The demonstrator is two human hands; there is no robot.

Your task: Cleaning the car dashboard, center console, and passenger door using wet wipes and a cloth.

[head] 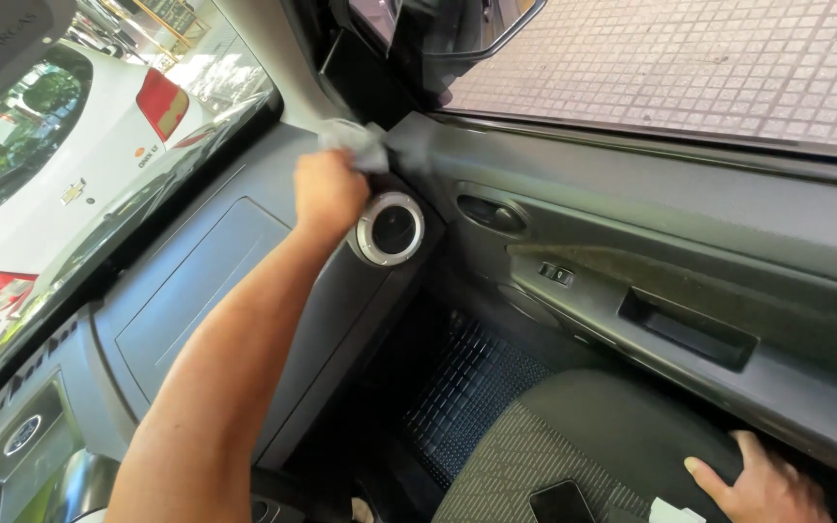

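Note:
My left hand (329, 191) reaches out to the far corner of the grey dashboard (196, 281) and grips a crumpled grey cloth (358, 142). The cloth is pressed against the dashboard top where it meets the door, just above a round chrome-ringed air vent (391, 229). My right hand (762, 484) rests flat on the dark fabric passenger seat (573, 436) at the lower right, close to the door, with its fingers spread and nothing in it.
A black phone (561, 503) and a white scrap (675, 511) lie on the seat near my right hand. The grey door panel (690, 281) has a handle, a switch and a pull pocket. A black rubber floor mat (467, 387) lies below. A white car (70, 184) shows through the windshield.

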